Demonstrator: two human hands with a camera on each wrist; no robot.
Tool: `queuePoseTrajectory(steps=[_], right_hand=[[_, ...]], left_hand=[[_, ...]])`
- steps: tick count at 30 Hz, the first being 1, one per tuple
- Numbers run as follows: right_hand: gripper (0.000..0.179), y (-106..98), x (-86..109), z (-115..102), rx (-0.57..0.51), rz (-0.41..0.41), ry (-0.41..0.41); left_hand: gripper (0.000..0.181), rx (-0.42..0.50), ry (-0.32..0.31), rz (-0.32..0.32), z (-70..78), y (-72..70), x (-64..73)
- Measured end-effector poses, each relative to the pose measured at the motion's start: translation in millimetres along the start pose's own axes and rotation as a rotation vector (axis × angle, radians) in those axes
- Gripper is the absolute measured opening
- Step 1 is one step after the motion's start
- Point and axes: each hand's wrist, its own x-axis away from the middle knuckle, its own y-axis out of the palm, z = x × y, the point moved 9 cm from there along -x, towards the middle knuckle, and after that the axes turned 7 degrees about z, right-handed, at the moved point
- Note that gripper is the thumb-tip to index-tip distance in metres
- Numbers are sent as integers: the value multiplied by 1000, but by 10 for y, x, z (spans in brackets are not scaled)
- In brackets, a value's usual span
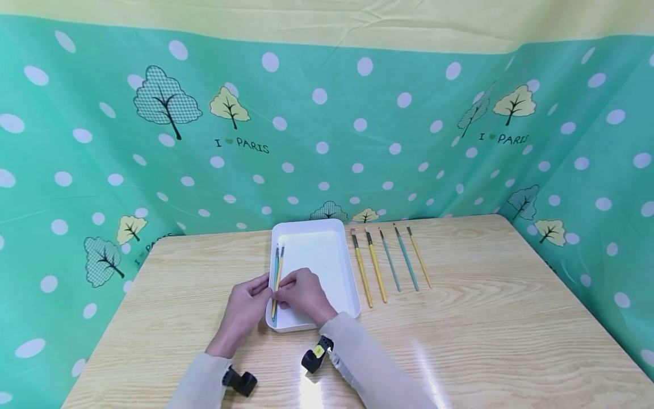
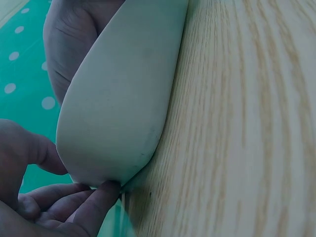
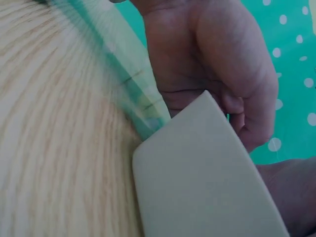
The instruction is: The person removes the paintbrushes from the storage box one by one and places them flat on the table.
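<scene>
Pale sleeves (image 1: 375,369) reach in from the bottom of the frame, each with a black wrist camera (image 1: 314,358) strapped at the cuff. Just left of centre, a white rectangular tray (image 1: 324,267) sits on a wood-grain table (image 1: 490,329). The left hand (image 1: 244,309) grips the tray's left wall, thumb at the rim and fingers outside. The right hand (image 1: 305,292), close beside it, reaches into the tray and pinches a yellow paintbrush (image 1: 279,270), which lies along the inner left wall next to a teal paintbrush (image 1: 276,266). Right of the tray, five more brushes (image 1: 377,271), three yellow and two teal, lie in a row. Behind hangs a green polka-dot cloth (image 1: 306,113) printed with trees.
</scene>
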Motion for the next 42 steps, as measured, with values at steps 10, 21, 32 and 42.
queuePoseTrajectory(steps=[10, 21, 32, 42], right_hand=[[11, -27, 12, -23, 84, 43, -36], [7, -7, 31, -51, 130, 21, -46], [7, 22, 51, -29, 135, -48, 9], [8, 51, 53, -26, 86, -77, 11]], left_hand=[[50, -20, -14, -3, -9, 1, 4], [51, -30, -8, -5, 6, 1, 17], [51, -27, -15, -7, -2, 2, 13], [50, -20, -1, -6, 17, -11, 32]])
